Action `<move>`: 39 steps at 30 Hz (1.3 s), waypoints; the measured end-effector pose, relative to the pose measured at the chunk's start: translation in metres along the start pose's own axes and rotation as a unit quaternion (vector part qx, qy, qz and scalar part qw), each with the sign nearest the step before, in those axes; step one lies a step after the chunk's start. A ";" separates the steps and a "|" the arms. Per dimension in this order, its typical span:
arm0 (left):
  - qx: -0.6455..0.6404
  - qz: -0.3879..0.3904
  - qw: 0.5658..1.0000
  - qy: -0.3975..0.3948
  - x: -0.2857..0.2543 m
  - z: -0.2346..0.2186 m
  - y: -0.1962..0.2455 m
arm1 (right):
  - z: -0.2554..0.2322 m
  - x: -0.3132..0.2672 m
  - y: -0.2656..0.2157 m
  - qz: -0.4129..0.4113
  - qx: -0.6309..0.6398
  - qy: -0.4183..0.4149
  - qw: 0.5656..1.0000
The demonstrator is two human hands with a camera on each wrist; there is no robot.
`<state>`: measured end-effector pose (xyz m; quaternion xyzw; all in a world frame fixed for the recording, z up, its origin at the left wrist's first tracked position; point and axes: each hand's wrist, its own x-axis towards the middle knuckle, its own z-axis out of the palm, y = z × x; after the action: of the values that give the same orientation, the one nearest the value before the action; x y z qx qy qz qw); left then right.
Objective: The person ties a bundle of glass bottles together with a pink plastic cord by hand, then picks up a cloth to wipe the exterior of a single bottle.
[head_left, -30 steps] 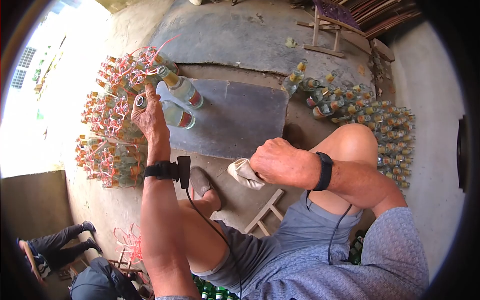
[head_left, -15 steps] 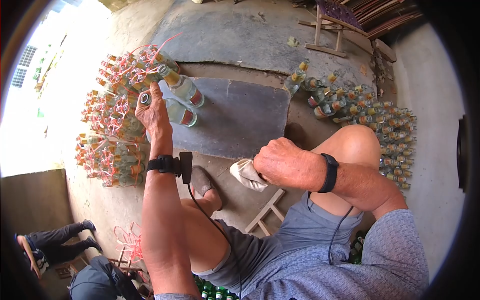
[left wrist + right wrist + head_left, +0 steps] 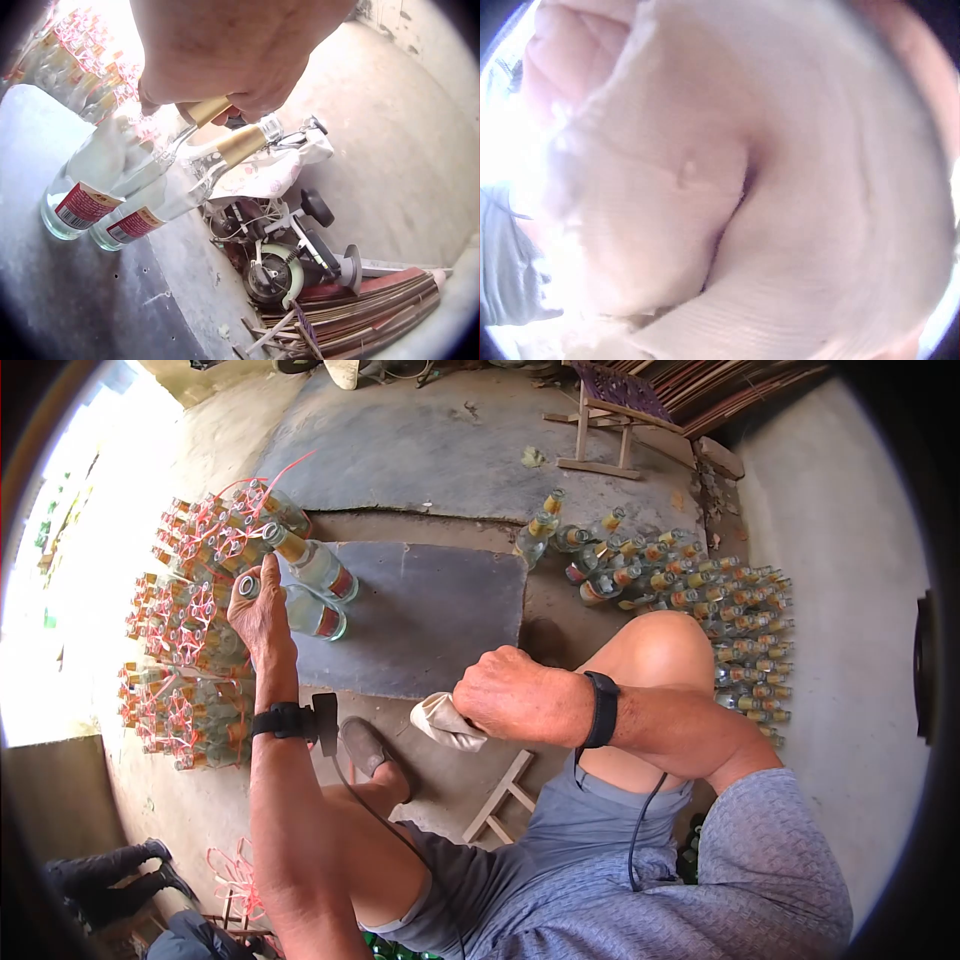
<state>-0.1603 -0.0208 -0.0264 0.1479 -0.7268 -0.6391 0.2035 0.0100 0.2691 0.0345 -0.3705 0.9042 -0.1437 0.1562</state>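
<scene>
My left hand (image 3: 262,622) grips a clear glass bottle (image 3: 312,612) by its gold-wrapped neck, the mouth showing above the fingers. This bottle stands on a dark board (image 3: 440,610), its red label turned outward. Close beside it on the board is a second clear bottle (image 3: 325,572) of the same kind; in the left wrist view its gold neck (image 3: 241,144) is free of the hand. My right hand (image 3: 520,695) holds a bunched cream cloth (image 3: 447,722) over the floor in front of the board. Off-white fabric (image 3: 795,180) fills most of the right wrist view.
Many bottles tied with pink strips (image 3: 190,630) crowd the left side. A group of loose gold-necked bottles (image 3: 690,585) stands on the right by the wall. A wooden stool (image 3: 610,420) is at the back, and a wooden frame (image 3: 505,795) lies near my foot.
The head view has turned, so the scene sits further left and slightly lower. My left hand stays at the bottle's neck with only slight movement; my right hand still holds the cloth.
</scene>
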 end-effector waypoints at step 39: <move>0.059 -0.038 0.989 -0.129 -0.054 -0.070 0.093 | 0.034 -0.049 0.319 0.317 -0.181 -0.012 0.931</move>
<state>-0.0748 -0.0430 0.0670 0.1032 -0.7770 -0.6164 0.0747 -0.1431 0.5178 -0.1075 -0.0888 0.9833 0.0840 0.1350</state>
